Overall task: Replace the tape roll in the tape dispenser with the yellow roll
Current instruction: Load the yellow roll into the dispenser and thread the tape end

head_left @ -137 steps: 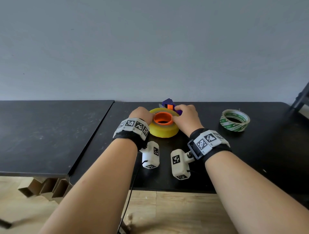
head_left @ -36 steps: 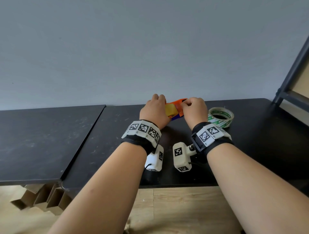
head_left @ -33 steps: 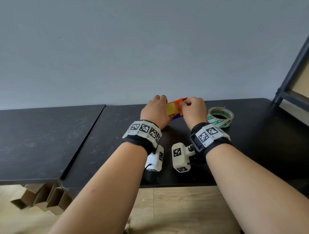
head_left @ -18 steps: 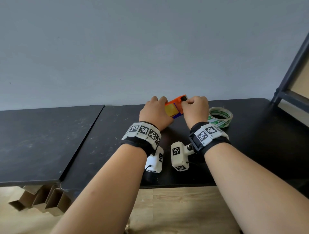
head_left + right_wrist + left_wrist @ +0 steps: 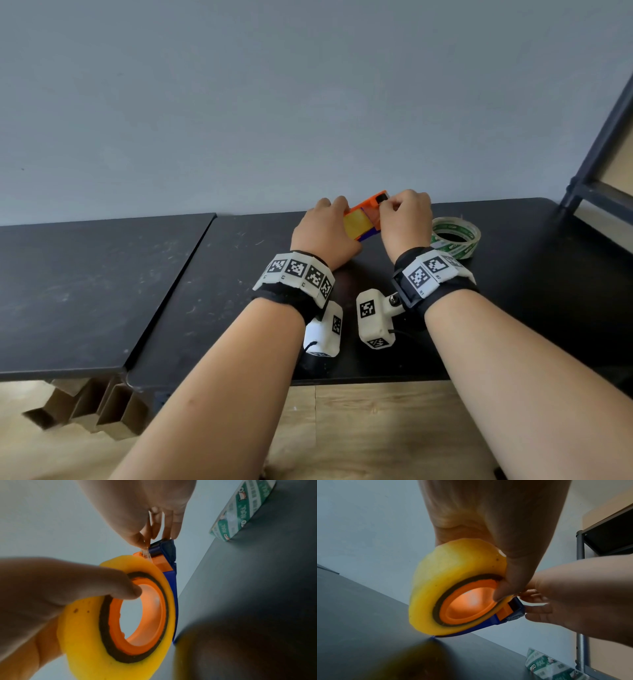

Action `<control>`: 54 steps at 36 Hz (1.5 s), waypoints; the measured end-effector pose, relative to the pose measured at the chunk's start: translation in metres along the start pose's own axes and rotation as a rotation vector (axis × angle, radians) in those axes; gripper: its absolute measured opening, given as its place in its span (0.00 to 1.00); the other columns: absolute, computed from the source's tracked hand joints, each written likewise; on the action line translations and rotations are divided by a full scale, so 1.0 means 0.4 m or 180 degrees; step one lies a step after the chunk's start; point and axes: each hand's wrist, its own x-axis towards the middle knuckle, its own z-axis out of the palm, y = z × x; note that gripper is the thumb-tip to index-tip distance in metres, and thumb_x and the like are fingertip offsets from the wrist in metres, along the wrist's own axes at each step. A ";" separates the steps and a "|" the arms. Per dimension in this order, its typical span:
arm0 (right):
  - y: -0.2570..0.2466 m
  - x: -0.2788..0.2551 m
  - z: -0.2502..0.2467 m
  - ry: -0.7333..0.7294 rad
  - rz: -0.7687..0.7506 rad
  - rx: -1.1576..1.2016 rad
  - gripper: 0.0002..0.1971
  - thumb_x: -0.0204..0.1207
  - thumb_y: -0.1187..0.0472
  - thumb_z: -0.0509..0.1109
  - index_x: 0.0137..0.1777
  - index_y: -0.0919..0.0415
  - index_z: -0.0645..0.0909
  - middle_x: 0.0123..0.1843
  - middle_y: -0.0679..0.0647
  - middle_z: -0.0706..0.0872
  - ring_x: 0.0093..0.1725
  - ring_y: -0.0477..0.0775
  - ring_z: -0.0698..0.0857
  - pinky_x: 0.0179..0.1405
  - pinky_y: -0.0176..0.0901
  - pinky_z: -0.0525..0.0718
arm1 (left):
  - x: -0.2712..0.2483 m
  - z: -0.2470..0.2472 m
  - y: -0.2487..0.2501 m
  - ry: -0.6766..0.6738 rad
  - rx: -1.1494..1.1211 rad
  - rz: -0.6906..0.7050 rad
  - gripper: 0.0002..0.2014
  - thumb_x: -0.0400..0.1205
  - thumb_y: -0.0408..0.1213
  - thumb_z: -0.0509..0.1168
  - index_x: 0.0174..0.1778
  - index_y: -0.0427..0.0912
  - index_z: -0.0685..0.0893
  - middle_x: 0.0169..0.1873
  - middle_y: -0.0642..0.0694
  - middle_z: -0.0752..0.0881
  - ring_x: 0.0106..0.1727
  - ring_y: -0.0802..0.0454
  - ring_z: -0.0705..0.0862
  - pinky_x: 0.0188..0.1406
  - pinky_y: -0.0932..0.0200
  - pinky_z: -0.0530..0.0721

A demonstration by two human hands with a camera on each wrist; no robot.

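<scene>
The yellow roll [image 5: 357,224] sits on the orange hub [image 5: 471,601] of the blue and orange tape dispenser [image 5: 371,205], which stands on edge on the black table [image 5: 239,274]. My left hand [image 5: 334,219] grips the roll, its thumb [image 5: 106,582] hooked over the hub's rim. My right hand [image 5: 390,205] pinches the clear tape end [image 5: 146,553] at the dispenser's cutter end [image 5: 164,547]. The old green and white roll [image 5: 454,236] lies flat just right of my right hand.
A second black tabletop [image 5: 85,281] adjoins on the left, with cardboard [image 5: 89,407] under it. A grey wall [image 5: 308,102] stands close behind the dispenser. A dark metal shelf frame [image 5: 596,164] rises at the far right.
The roll, flat on the table 3.8 s ago, now stands on edge in the dispenser. Over the last second my right hand's pinch has moved up to the cutter end.
</scene>
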 end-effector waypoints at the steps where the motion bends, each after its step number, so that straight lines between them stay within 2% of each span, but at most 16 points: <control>1: -0.001 0.000 -0.001 0.0015 -0.0038 0.0000 0.13 0.82 0.61 0.61 0.52 0.67 0.85 0.59 0.63 0.80 0.57 0.62 0.81 0.48 0.47 0.77 | 0.000 0.000 0.001 -0.0004 0.0009 -0.0005 0.25 0.66 0.42 0.73 0.59 0.46 0.77 0.53 0.45 0.79 0.50 0.43 0.81 0.44 0.50 0.84; 4: -0.002 0.006 -0.007 0.0036 0.0007 0.0066 0.12 0.83 0.61 0.61 0.53 0.67 0.85 0.61 0.63 0.80 0.57 0.62 0.82 0.50 0.48 0.79 | 0.000 0.000 0.005 -0.0037 0.0020 0.0001 0.25 0.66 0.42 0.73 0.59 0.45 0.75 0.54 0.45 0.79 0.51 0.44 0.81 0.43 0.50 0.83; 11: -0.006 0.014 -0.019 0.0065 -0.0019 0.0111 0.10 0.83 0.64 0.62 0.53 0.67 0.84 0.62 0.64 0.80 0.59 0.61 0.81 0.49 0.42 0.73 | 0.000 0.000 0.008 -0.0057 -0.0050 0.0001 0.24 0.68 0.41 0.72 0.60 0.44 0.74 0.54 0.46 0.80 0.49 0.44 0.81 0.43 0.51 0.83; 16: -0.001 0.015 -0.020 0.0037 0.0109 0.0114 0.13 0.82 0.64 0.60 0.50 0.67 0.85 0.59 0.64 0.83 0.58 0.62 0.82 0.53 0.50 0.80 | 0.003 0.003 0.006 0.0036 0.0082 0.0053 0.24 0.69 0.43 0.72 0.59 0.44 0.75 0.54 0.46 0.81 0.52 0.44 0.81 0.42 0.53 0.79; 19: -0.008 0.012 -0.022 0.0041 0.0087 0.0144 0.13 0.82 0.63 0.59 0.46 0.67 0.85 0.55 0.64 0.85 0.53 0.64 0.84 0.50 0.54 0.84 | 0.008 0.007 0.006 0.0109 0.0144 0.0023 0.23 0.70 0.44 0.72 0.58 0.42 0.75 0.54 0.45 0.81 0.53 0.44 0.82 0.40 0.53 0.77; 24: -0.035 0.012 -0.039 -0.0165 -0.0010 0.0238 0.14 0.81 0.61 0.61 0.47 0.66 0.87 0.53 0.64 0.88 0.52 0.63 0.86 0.50 0.50 0.84 | 0.014 0.012 0.000 0.0140 0.0319 -0.0035 0.23 0.73 0.46 0.70 0.60 0.42 0.73 0.54 0.45 0.82 0.50 0.41 0.85 0.38 0.53 0.77; 27: -0.052 0.007 -0.054 -0.0274 -0.0100 0.0283 0.14 0.82 0.60 0.62 0.50 0.66 0.88 0.53 0.63 0.89 0.54 0.62 0.87 0.54 0.53 0.85 | 0.016 0.011 -0.002 0.0183 0.0371 0.0013 0.24 0.75 0.50 0.68 0.65 0.47 0.75 0.55 0.46 0.84 0.53 0.41 0.86 0.43 0.52 0.81; 29: -0.058 0.003 -0.063 -0.0300 -0.0116 0.0339 0.14 0.82 0.61 0.62 0.51 0.68 0.87 0.54 0.62 0.90 0.55 0.61 0.86 0.55 0.53 0.85 | 0.017 0.010 -0.004 0.0228 0.0371 0.0021 0.21 0.76 0.51 0.67 0.63 0.48 0.78 0.54 0.47 0.85 0.53 0.42 0.86 0.43 0.54 0.80; 34: -0.057 -0.002 -0.075 -0.0329 -0.0118 0.0488 0.18 0.82 0.61 0.61 0.38 0.74 0.83 0.40 0.66 0.87 0.43 0.64 0.84 0.47 0.59 0.84 | 0.020 0.013 -0.007 0.0191 0.0324 0.0002 0.19 0.75 0.52 0.66 0.60 0.50 0.80 0.52 0.47 0.85 0.51 0.43 0.86 0.42 0.54 0.80; 38: -0.058 -0.007 -0.080 -0.0421 -0.0118 0.0505 0.23 0.83 0.58 0.62 0.25 0.63 0.70 0.26 0.56 0.73 0.28 0.52 0.72 0.36 0.51 0.72 | 0.023 0.015 -0.006 0.0191 0.0328 -0.0021 0.16 0.75 0.52 0.66 0.56 0.50 0.81 0.49 0.47 0.85 0.48 0.43 0.86 0.41 0.54 0.82; 40: -0.060 -0.011 -0.083 -0.0463 -0.0142 0.0565 0.19 0.80 0.55 0.65 0.30 0.65 0.79 0.30 0.58 0.82 0.33 0.54 0.79 0.39 0.52 0.79 | 0.025 0.015 -0.007 0.0189 0.0359 -0.0027 0.17 0.75 0.51 0.66 0.57 0.49 0.81 0.49 0.46 0.85 0.49 0.42 0.86 0.41 0.54 0.80; 42: -0.057 -0.012 -0.082 -0.0487 -0.0198 0.0562 0.11 0.77 0.58 0.70 0.41 0.65 0.87 0.44 0.57 0.90 0.45 0.54 0.85 0.49 0.49 0.84 | 0.028 0.016 -0.006 0.0171 0.0367 -0.0041 0.17 0.75 0.51 0.66 0.57 0.48 0.81 0.50 0.46 0.85 0.49 0.43 0.86 0.41 0.54 0.81; 45: -0.050 -0.010 -0.080 -0.0425 -0.0281 0.0494 0.06 0.77 0.63 0.71 0.46 0.64 0.88 0.54 0.57 0.89 0.54 0.55 0.85 0.55 0.46 0.84 | 0.031 0.016 -0.001 0.0176 0.0386 -0.0044 0.20 0.74 0.52 0.68 0.58 0.47 0.82 0.54 0.47 0.82 0.49 0.43 0.86 0.45 0.51 0.85; 47: -0.049 -0.009 -0.077 -0.0388 -0.0265 0.0534 0.05 0.78 0.63 0.70 0.45 0.63 0.87 0.56 0.60 0.87 0.55 0.56 0.85 0.54 0.45 0.83 | 0.031 0.015 0.005 0.0190 0.0537 -0.0009 0.22 0.73 0.51 0.70 0.60 0.45 0.81 0.56 0.47 0.79 0.49 0.44 0.85 0.44 0.50 0.85; 51: -0.055 -0.015 -0.075 -0.0314 -0.0260 0.0589 0.05 0.80 0.64 0.69 0.47 0.65 0.86 0.60 0.60 0.82 0.50 0.51 0.81 0.51 0.41 0.81 | 0.029 0.015 0.012 0.0286 0.0789 0.0067 0.18 0.75 0.46 0.69 0.57 0.42 0.80 0.56 0.45 0.77 0.48 0.44 0.84 0.35 0.53 0.76; 54: -0.054 -0.016 -0.076 -0.0238 -0.0196 0.0596 0.05 0.80 0.65 0.69 0.49 0.65 0.85 0.62 0.61 0.79 0.49 0.51 0.79 0.51 0.39 0.77 | 0.028 0.016 0.009 0.0288 0.0842 0.0087 0.18 0.74 0.46 0.70 0.57 0.42 0.80 0.56 0.45 0.77 0.48 0.45 0.84 0.34 0.53 0.76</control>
